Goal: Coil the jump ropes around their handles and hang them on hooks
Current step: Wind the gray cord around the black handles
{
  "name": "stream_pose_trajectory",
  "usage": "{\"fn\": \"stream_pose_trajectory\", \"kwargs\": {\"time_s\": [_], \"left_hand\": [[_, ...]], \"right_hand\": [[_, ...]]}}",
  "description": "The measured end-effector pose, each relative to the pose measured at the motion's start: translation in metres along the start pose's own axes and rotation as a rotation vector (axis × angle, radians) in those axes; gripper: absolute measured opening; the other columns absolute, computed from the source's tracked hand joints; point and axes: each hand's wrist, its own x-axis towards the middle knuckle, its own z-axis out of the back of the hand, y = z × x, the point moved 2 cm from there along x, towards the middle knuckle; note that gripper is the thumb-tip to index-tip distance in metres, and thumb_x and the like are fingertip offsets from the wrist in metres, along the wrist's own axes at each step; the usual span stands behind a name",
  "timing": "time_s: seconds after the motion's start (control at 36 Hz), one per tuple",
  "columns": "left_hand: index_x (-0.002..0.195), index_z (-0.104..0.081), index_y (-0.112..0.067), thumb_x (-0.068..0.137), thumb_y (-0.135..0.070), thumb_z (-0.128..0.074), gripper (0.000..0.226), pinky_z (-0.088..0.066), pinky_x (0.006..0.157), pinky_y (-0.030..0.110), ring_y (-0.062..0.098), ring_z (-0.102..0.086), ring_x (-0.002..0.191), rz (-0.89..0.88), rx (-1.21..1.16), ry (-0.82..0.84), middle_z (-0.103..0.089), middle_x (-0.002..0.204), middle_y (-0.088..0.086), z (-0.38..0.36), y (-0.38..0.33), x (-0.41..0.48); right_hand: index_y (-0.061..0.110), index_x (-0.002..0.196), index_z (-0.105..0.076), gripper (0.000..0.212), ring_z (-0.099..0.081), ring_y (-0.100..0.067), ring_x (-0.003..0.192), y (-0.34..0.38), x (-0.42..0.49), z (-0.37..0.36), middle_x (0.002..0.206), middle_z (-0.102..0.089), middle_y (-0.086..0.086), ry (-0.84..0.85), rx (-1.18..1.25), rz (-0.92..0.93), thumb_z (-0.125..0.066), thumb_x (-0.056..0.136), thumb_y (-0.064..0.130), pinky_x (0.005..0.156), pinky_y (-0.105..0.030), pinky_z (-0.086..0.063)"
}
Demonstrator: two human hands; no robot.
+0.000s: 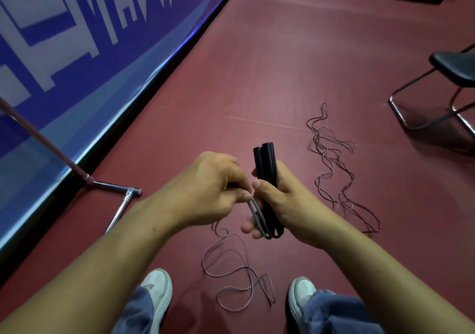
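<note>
Black handles (266, 169) stand upright, gripped together in your right hand (285, 200), while your left hand (210, 187) pinches the thin cord (254, 214) beside them, its slack trailing on the floor (282, 76), so coiling looks barely begun: next, wind that cord snugly round them.

Tangled rope (324, 153) on floor (257, 76), left of chair (455, 66).

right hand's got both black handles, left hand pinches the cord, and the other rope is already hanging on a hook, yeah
Not quite. The other rope is not on a hook: it lies loose on the red floor near the chair, as the head view shows. The rest holds: the right hand grips both black handles and the left hand pinches the cord.
</note>
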Motion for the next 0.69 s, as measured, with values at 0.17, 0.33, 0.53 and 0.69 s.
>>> {"fn": "stream_pose_trajectory", "kwargs": {"time_s": [0.17,0.33,0.53,0.69], "left_hand": [[0.085,-0.083,-0.027,0.082,-0.018,-0.084,0.009,-0.037,0.058,0.015,0.004,-0.056,0.064,0.072,-0.069,-0.017,-0.057,0.069,-0.01,0.004,-0.005,0.002],[0.085,-0.083,-0.028,0.082,-0.019,-0.084,0.01,-0.036,0.058,0.012,0.001,-0.056,0.065,0.101,-0.077,-0.006,-0.06,0.071,-0.011,0.012,-0.008,0.002],[0.076,-0.078,-0.023,0.076,-0.027,-0.088,0.012,-0.052,0.061,0.035,0.01,-0.063,0.066,0.155,-0.035,0.019,-0.067,0.071,-0.006,0.014,-0.002,0.002],[0.074,-0.077,-0.022,0.076,-0.026,-0.089,0.012,-0.049,0.057,0.032,0.01,-0.062,0.064,0.161,-0.035,-0.028,-0.066,0.068,-0.006,0.029,0.005,0.0]], "right_hand": [[0.011,0.116,-0.039,0.013,-0.05,-0.023,0.047,-0.001,-0.003,-0.002,0.083,-0.047,-0.017,0.018,0.079,0.031,-0.045,0.109,0.021,0.048,-0.031,-0.043],[0.013,0.114,-0.042,0.01,-0.036,-0.014,0.046,0.005,-0.008,-0.006,0.072,-0.051,-0.012,0.081,0.197,-0.015,-0.041,0.11,0.022,0.047,-0.026,-0.035],[0.018,0.105,-0.044,0.012,-0.026,-0.014,0.051,-0.002,-0.01,-0.01,0.067,-0.037,-0.003,0.109,0.116,-0.074,-0.038,0.111,0.027,0.047,-0.024,-0.024],[0.016,0.112,-0.05,0.022,-0.019,-0.014,0.053,-0.003,-0.016,-0.009,0.065,-0.032,-0.001,0.16,0.151,-0.159,-0.037,0.11,0.033,0.047,-0.023,-0.018]]}}
